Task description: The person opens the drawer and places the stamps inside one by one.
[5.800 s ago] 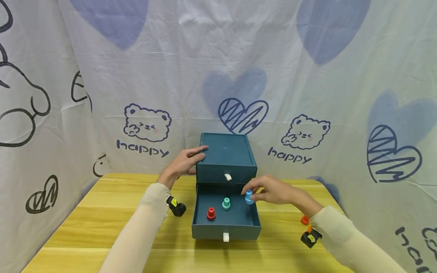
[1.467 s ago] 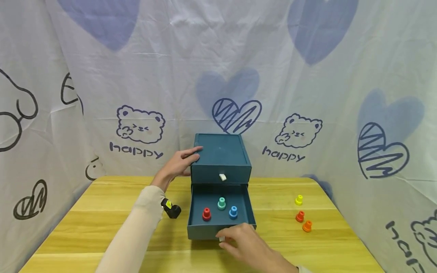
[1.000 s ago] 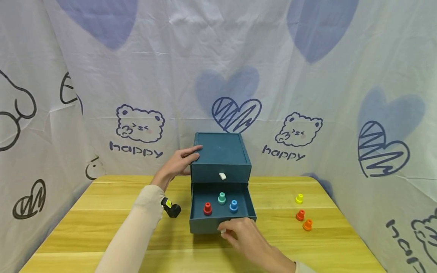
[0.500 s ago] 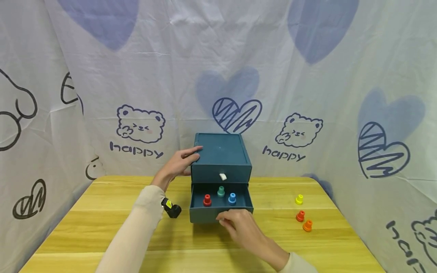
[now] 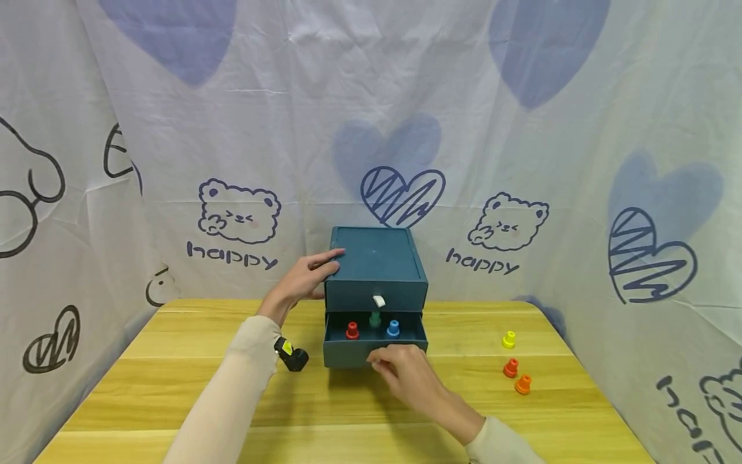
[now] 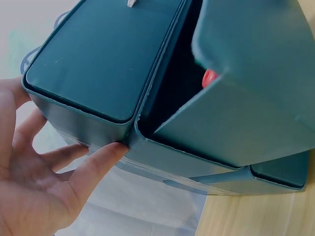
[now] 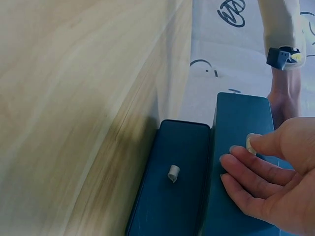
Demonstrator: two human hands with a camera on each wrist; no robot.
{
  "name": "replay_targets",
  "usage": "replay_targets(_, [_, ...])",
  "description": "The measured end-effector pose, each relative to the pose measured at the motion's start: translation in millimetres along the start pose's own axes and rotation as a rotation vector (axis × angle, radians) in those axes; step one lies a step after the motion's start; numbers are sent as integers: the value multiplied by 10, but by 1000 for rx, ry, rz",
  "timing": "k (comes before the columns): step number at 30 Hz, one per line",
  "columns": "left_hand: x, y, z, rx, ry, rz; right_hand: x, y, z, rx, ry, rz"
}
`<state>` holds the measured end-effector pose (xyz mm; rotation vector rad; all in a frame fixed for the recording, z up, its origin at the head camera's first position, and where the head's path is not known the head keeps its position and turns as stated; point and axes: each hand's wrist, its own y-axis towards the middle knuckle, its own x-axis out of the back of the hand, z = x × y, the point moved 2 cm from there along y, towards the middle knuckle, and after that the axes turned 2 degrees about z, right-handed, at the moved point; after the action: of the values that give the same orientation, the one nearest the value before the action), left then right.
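A dark teal drawer cabinet (image 5: 375,254) stands at the table's back. Its middle drawer (image 5: 344,356) is partly pulled out and holds small stepped plastic pegs: a red peg (image 5: 352,331), a green peg (image 5: 375,318) and a blue peg (image 5: 393,328). My right hand (image 5: 408,374) pinches this drawer's white handle (image 7: 252,144) between thumb and fingertips, hiding it in the head view. My left hand (image 5: 301,280) rests against the cabinet's left side with fingers extended over the top edge. In the left wrist view its fingertips touch the casing.
To the right on the wooden table (image 5: 191,399) stand a yellow peg (image 5: 509,339), an orange-red peg (image 5: 511,368) and an orange peg (image 5: 523,385). Below the pulled-out drawer, a lower drawer with a white handle (image 7: 173,173) is closed. A printed cloth (image 5: 371,96) hangs behind.
The blue peg, earlier held in my right hand, now stands in the drawer. My right hand has moved to the handle and pushed the drawer partway in. My left hand keeps its place.
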<state>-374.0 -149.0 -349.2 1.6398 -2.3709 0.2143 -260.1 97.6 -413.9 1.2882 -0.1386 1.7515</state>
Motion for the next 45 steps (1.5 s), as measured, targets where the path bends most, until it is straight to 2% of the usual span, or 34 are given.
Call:
replay_targets(13, [5,-7,8,-20,12,7,-38,148,-155,53,-53,-77])
replay_targets(27, [12,-19,4,-19,22,-2,-63,297,-246,74,-69,-111])
replay_targets(34, [7,-10,13,-19,31,-5,-96,349,-318,47,-111,-113])
replay_targets(45, [3,-7,14,-16,13,-5,-102,394,-346,21,-103,-114])
